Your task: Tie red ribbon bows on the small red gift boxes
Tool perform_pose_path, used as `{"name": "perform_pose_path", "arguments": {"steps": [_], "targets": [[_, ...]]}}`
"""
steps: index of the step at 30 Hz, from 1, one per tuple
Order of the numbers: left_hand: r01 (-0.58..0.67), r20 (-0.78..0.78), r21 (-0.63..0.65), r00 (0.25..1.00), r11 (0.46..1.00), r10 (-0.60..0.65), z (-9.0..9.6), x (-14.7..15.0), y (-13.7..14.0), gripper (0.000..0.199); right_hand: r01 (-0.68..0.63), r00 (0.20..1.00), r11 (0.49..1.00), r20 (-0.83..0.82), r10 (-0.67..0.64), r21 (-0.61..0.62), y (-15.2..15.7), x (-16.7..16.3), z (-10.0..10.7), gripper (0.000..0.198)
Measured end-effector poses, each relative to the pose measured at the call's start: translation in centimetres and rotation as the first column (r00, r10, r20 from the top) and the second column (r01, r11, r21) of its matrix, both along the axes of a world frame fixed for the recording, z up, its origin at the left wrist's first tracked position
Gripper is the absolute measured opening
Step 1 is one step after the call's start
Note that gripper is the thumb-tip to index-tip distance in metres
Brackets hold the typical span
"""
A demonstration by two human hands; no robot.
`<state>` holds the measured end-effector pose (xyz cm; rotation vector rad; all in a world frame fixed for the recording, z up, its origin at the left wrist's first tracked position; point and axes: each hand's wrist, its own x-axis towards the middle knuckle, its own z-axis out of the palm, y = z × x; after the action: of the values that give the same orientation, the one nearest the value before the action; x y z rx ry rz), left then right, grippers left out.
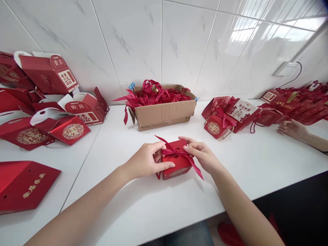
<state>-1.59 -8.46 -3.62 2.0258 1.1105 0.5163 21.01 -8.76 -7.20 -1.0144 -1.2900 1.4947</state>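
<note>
A small red gift box [179, 172] with a gold emblem on its front rests on the white table in front of me. Across its top lies a dark red ribbon [177, 152], tied in a bow with its tails hanging loose. My left hand [147, 160] is closed at the box's left side, thumb on the top front edge and curled fingers at the left loop. My right hand [202, 155] grips the right side, its thumb on the top edge close to the right loop. Some fingertips are hidden behind the box and ribbon.
Behind the box stands a cardboard box [166, 112] full of red ribbons. Red gift boxes [88, 109] crowd the left, and a flatter red carton [30, 191] lies nearer. Ribboned boxes [239, 119] stand at right, beside another person's hand [292, 130].
</note>
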Motion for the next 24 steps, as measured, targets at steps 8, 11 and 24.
{"name": "perform_pose_path", "arguments": {"steps": [8, 11, 24], "targets": [[-0.03, -0.018, -0.031, 0.999, 0.999, 0.029, -0.09, -0.46, 0.45, 0.041, -0.011, 0.966, 0.989, -0.259, -0.028, -0.146, 0.61, 0.29, 0.04, 0.027], [-0.01, -0.011, -0.035, 1.0, 0.999, 0.009, -0.22, -0.57, 0.52, 0.039, -0.012, 0.957, 0.986, -0.289, -0.037, -0.167, 0.74, 0.31, -0.05, 0.028], [-0.035, -0.029, 0.008, 0.999, 0.999, 0.035, 0.29, -0.66, 0.55, 0.04, 0.09, 0.954, 0.974, -0.263, -0.144, -0.206, 1.01, -0.4, -0.66, 0.017]]}}
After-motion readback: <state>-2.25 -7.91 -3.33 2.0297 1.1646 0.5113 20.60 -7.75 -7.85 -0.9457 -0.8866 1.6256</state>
